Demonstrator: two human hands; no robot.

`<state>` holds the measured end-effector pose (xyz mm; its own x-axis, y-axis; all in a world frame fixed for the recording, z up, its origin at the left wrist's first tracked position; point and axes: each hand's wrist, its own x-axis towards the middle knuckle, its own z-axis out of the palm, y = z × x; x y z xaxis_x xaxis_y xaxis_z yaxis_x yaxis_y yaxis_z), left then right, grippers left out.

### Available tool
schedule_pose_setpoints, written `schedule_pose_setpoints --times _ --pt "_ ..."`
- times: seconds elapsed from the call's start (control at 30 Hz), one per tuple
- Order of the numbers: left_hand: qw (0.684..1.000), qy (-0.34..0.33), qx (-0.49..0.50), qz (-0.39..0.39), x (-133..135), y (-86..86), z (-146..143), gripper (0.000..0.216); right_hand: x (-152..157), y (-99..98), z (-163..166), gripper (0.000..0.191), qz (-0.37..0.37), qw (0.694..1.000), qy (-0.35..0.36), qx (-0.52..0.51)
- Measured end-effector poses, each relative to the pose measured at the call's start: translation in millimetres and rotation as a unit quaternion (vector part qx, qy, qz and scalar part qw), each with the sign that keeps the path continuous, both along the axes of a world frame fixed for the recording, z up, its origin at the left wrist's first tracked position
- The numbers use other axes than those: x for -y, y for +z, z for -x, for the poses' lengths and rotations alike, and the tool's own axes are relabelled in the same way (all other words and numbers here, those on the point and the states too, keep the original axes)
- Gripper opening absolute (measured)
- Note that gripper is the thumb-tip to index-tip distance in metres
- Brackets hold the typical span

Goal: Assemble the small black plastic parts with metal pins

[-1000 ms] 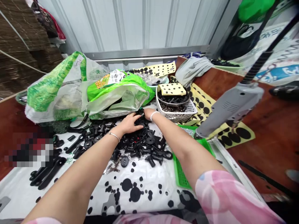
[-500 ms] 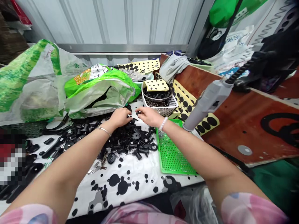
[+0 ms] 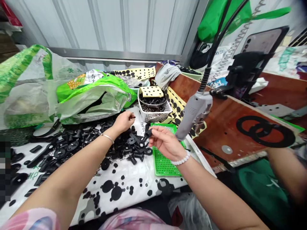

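My right hand [image 3: 166, 142] is closed in a pinch on a small black plastic part [image 3: 148, 132], held above the left edge of the green perforated tray [image 3: 165, 164]. Over the far end of a heap of black plastic parts [image 3: 79, 140], my left hand [image 3: 124, 122] has its fingers drawn together. A tiny dark spot shows at its fingertips, too small to name. Round slotted discs [image 3: 131, 141], rings and flared plugs lie loose in the heap between and below my hands.
Behind the tray stands a white basket [image 3: 153, 116] with a bowl of black parts. A grey electric screwdriver [image 3: 194, 111] hangs at the right, before a brown wooden board [image 3: 216, 131]. Green-and-white bags [image 3: 93, 105] lie at the back left. Another person's arm [image 3: 285, 169] shows at far right.
My right hand has moved toward me over the tray, now with a black part in its fingers. My left hand stays over the heap. The view has turned to the right.
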<state>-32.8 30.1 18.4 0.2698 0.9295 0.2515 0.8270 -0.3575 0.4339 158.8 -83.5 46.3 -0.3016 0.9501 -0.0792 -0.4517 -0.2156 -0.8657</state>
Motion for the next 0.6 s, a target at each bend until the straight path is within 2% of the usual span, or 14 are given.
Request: schedule_pose_setpoints --times 0.1,0.13,0.17,0.2,0.3,0.37,0.5,0.6 --pt "0.993 0.020 0.118 -0.009 45.2 14.4 11.5 0.030 14.7 -5.7 16.2 0.022 0.026 0.997 -0.011 -0.066" --pt "0.967 0.014 0.252 0.015 63.8 17.6 15.4 0.031 19.7 -8.5 23.7 0.021 0.028 0.997 -0.013 -0.076" --pt "0.928 0.007 0.371 0.044 83.1 19.6 19.2 0.032 24.5 -11.8 32.0 0.021 0.025 0.996 -0.015 -0.083" --pt "0.888 -0.002 0.452 0.080 102.2 20.3 22.9 0.032 29.2 -15.4 40.8 0.021 0.019 0.996 -0.022 -0.087" --pt "0.790 0.019 0.595 0.143 151.6 14.7 33.4 0.030 42.1 -28.0 67.6 0.021 -0.020 0.996 -0.060 -0.067" --pt "0.755 0.050 0.635 0.152 174.7 6.2 40.1 0.028 50.6 -36.1 83.2 0.021 -0.055 0.995 -0.084 -0.026" --pt "0.736 0.107 0.658 0.116 201.7 -12.3 50.8 0.024 69.8 -48.2 102.5 0.019 -0.129 0.987 -0.065 0.068" --pt "0.745 0.139 0.649 0.067 214.1 -21.0 54.4 0.021 82.2 -56.8 106.8 0.020 -0.209 0.969 -0.053 0.122"
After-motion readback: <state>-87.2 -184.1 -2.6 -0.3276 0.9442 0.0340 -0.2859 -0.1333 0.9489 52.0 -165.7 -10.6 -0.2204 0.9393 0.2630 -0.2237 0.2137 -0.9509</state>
